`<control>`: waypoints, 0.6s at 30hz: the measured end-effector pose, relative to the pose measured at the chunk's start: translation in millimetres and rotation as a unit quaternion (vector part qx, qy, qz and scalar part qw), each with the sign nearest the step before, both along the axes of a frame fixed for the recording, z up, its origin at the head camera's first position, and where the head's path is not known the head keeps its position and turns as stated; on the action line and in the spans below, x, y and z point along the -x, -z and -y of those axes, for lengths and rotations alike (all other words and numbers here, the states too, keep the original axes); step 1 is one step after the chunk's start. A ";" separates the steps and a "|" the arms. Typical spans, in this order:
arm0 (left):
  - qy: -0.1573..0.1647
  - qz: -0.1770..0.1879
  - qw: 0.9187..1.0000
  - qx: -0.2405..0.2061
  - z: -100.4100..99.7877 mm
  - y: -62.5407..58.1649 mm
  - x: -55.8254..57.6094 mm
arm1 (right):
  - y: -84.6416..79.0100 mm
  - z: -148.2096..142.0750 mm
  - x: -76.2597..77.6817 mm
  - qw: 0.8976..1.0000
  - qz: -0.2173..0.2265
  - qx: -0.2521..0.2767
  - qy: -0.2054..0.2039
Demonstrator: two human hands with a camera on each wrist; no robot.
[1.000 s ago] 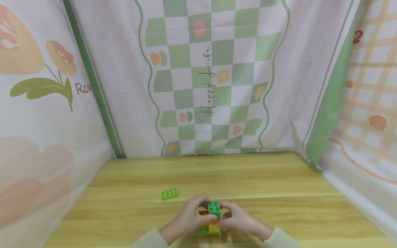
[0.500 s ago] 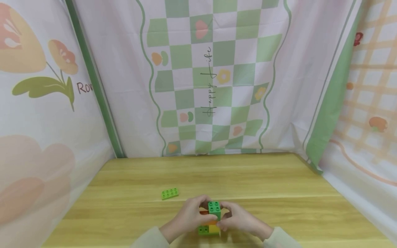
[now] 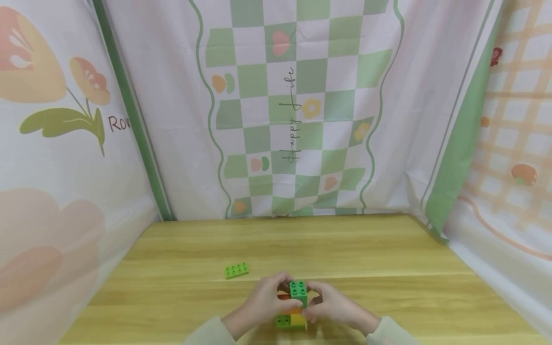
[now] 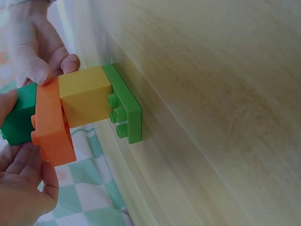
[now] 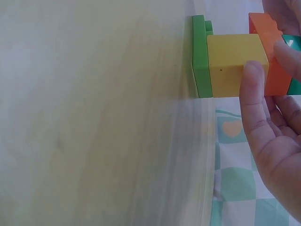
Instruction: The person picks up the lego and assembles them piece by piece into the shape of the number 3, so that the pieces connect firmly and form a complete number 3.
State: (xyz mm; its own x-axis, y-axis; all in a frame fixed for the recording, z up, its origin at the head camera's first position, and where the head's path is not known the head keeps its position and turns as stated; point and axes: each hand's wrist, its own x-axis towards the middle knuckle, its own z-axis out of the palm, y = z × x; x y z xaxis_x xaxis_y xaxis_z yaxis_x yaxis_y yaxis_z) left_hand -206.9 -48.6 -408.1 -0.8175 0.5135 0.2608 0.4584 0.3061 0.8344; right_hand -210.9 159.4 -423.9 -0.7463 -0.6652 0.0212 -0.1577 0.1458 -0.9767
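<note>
On the near part of the wooden table [image 3: 366, 251], a small tower [image 3: 295, 311] of toy bricks stands between the person's hands, and both of them grasp it. The left hand [image 3: 268, 297] grips the dark green block [image 3: 298, 289] at the top, its thumb on the near face and its other fingers round behind. The right hand [image 3: 329, 304] pinches the tower from the other side, with a fingertip against the yellow block [image 5: 235, 66]. Under the dark green block sits an orange brick [image 4: 54, 139], jutting past the yellow block toward the left hand; at the bottom lies a lime green plate [image 4: 134, 125] with bare studs on its left half. Farther back and to the left, well apart from the tower, a loose lime plate [image 3: 236, 270] lies studs up. Behind the table hangs a checked cloth [image 3: 310, 74].
</note>
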 end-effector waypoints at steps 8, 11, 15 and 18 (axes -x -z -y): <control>0.000 0.027 1.000 -0.006 0.3 -3.0 -2.1 | 0.1 0.4 0.5 1.000 -0.004 0.002 -0.005; -0.003 0.030 1.000 -0.007 0.0 -4.3 -3.0 | 0.3 0.8 0.5 1.000 -0.003 0.003 -0.002; -0.005 0.034 0.999 -0.009 -0.5 -4.3 -3.4 | 0.4 0.8 0.3 1.000 -0.005 0.002 -0.002; 0.000 0.032 0.999 -0.013 0.0 -3.1 -2.9 | 0.4 1.0 0.2 1.000 -0.003 0.003 -0.003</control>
